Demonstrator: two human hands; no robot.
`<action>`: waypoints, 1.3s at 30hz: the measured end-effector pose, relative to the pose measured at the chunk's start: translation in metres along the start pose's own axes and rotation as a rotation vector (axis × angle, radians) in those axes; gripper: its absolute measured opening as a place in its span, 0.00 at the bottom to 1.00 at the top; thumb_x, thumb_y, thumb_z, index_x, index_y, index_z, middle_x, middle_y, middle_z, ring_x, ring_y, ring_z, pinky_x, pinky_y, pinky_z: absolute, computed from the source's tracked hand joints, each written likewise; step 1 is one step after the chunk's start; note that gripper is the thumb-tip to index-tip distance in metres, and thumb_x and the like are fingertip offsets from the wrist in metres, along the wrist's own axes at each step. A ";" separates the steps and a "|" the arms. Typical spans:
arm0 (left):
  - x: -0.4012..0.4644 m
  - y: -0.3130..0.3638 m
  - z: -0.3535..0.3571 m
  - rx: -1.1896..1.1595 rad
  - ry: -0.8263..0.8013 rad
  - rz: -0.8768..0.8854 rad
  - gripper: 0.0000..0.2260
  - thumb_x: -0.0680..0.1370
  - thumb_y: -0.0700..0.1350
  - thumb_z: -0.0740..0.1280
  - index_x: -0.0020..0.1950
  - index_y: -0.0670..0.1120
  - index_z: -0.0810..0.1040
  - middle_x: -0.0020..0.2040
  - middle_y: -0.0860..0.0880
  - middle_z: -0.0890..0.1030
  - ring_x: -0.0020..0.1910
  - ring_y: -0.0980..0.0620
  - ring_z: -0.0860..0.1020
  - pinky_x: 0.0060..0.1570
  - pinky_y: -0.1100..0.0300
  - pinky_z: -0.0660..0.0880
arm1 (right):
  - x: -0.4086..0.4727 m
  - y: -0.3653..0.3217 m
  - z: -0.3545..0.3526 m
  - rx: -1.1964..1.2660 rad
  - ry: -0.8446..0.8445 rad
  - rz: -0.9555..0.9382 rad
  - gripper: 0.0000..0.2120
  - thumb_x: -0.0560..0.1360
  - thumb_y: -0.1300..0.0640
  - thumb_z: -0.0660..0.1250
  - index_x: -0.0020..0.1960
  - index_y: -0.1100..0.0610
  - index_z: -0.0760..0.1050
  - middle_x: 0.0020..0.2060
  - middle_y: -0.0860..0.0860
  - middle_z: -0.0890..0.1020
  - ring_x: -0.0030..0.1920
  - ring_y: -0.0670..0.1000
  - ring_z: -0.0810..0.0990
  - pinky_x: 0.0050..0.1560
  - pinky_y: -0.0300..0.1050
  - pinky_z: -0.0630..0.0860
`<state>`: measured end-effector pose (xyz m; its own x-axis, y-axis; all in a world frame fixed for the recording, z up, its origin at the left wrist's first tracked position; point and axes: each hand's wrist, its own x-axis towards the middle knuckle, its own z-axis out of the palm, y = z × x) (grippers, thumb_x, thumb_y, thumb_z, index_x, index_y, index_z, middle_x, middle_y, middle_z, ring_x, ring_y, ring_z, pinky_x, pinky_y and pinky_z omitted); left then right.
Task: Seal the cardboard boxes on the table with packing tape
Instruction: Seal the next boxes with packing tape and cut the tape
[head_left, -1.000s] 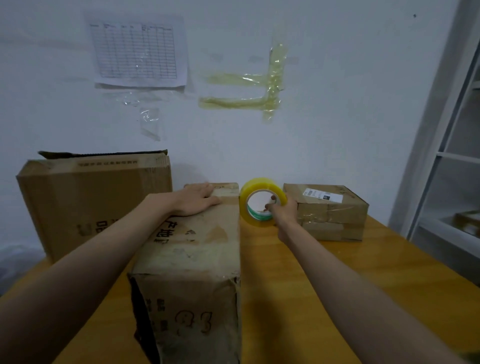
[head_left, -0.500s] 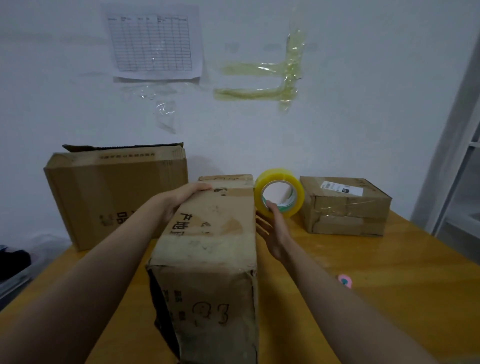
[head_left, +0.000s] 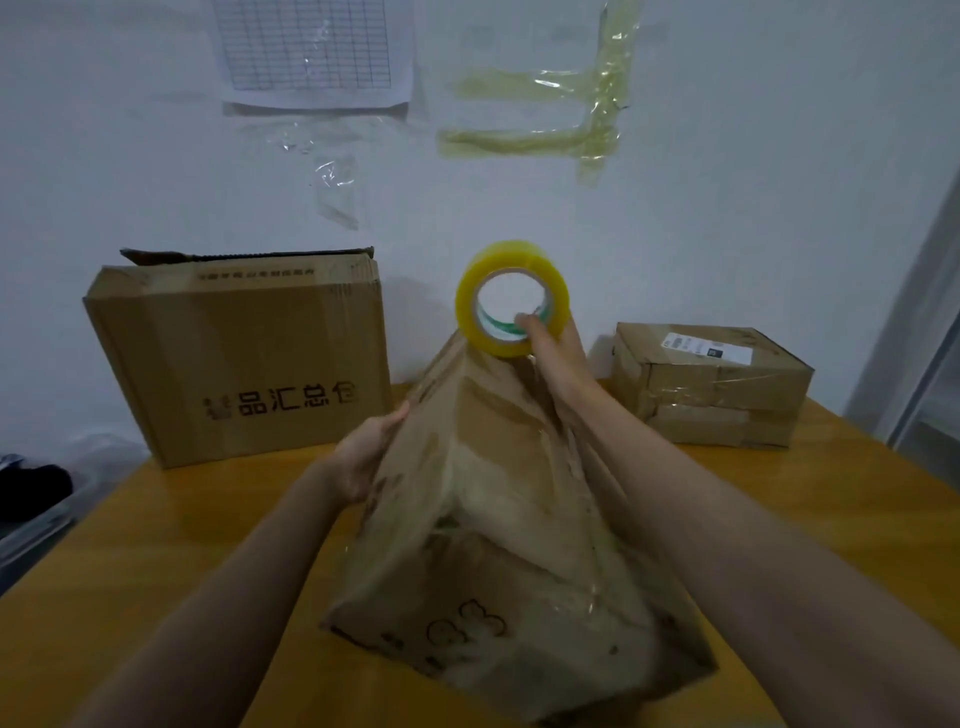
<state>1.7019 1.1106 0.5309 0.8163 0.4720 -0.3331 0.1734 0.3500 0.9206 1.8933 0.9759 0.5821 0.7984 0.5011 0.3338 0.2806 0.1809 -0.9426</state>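
A worn, tape-wrapped cardboard box is tilted on the wooden table, blurred and with its print hard to read; its left side is gripped by the left hand. At its far top edge the yellow tape roll is held by the right hand, one finger hooked through the core. Behind, a large printed box and a small taped box are seen against the wall.

On my feed, off-task items: one white paper sheet printed with a grid table, stuck high on the white wall; yellowed strips of old clear tape crossing to its right; a crumpled clear plastic scrap below the sheet; a dark bundle beside the desk's left edge.
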 end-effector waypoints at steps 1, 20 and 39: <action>0.007 -0.014 -0.003 0.029 0.001 -0.006 0.20 0.85 0.53 0.57 0.60 0.39 0.80 0.50 0.40 0.85 0.47 0.44 0.84 0.48 0.50 0.79 | -0.002 0.001 0.003 -0.068 -0.034 -0.005 0.12 0.81 0.50 0.67 0.63 0.50 0.73 0.55 0.50 0.81 0.57 0.49 0.79 0.61 0.49 0.76; 0.070 -0.001 -0.012 0.336 -0.240 0.314 0.40 0.64 0.57 0.82 0.73 0.53 0.72 0.65 0.46 0.81 0.65 0.44 0.79 0.69 0.40 0.71 | -0.022 0.029 0.036 -0.322 -0.260 0.029 0.20 0.76 0.52 0.75 0.62 0.57 0.71 0.52 0.57 0.82 0.51 0.53 0.80 0.54 0.50 0.78; 0.060 0.015 -0.018 0.523 -0.237 0.259 0.40 0.60 0.64 0.81 0.71 0.64 0.72 0.70 0.50 0.70 0.66 0.44 0.76 0.66 0.44 0.75 | -0.013 0.031 -0.095 -0.383 0.223 -0.152 0.19 0.75 0.72 0.66 0.61 0.55 0.77 0.51 0.49 0.81 0.55 0.52 0.79 0.55 0.42 0.78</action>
<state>1.7433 1.1584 0.5207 0.9574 0.2752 -0.0874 0.1516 -0.2217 0.9633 1.9421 0.8946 0.5479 0.8163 0.2918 0.4985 0.5461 -0.1087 -0.8306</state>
